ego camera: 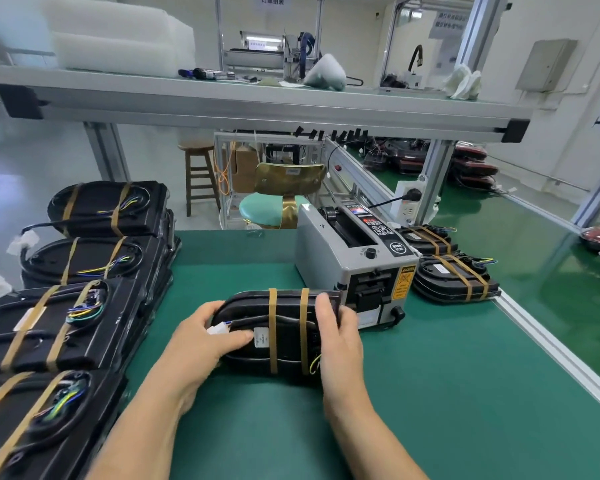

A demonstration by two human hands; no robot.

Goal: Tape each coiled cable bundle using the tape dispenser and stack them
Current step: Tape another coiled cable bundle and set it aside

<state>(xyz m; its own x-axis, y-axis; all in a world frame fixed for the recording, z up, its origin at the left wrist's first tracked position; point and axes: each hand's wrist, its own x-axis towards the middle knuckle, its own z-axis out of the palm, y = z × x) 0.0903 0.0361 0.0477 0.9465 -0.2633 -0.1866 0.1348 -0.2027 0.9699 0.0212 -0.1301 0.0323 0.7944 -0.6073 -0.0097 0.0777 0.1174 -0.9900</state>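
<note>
A black cable bundle (pixel 284 344) with two tan tape bands lies on the green mat in front of me. My left hand (pixel 201 344) grips its left end, thumb over a white connector and label. My right hand (pixel 336 341) holds the right end, fingers curled over the top edge. The grey tape dispenser (pixel 350 258) stands just behind the bundle, its outlet facing me.
Stacks of taped black bundles (pixel 84 271) line the left side of the mat. Two more taped bundles (pixel 454 275) sit right of the dispenser by the table's aluminium edge (pixel 548 344). A shelf beam (pixel 257 109) crosses overhead; a stool and a chair stand beyond the table.
</note>
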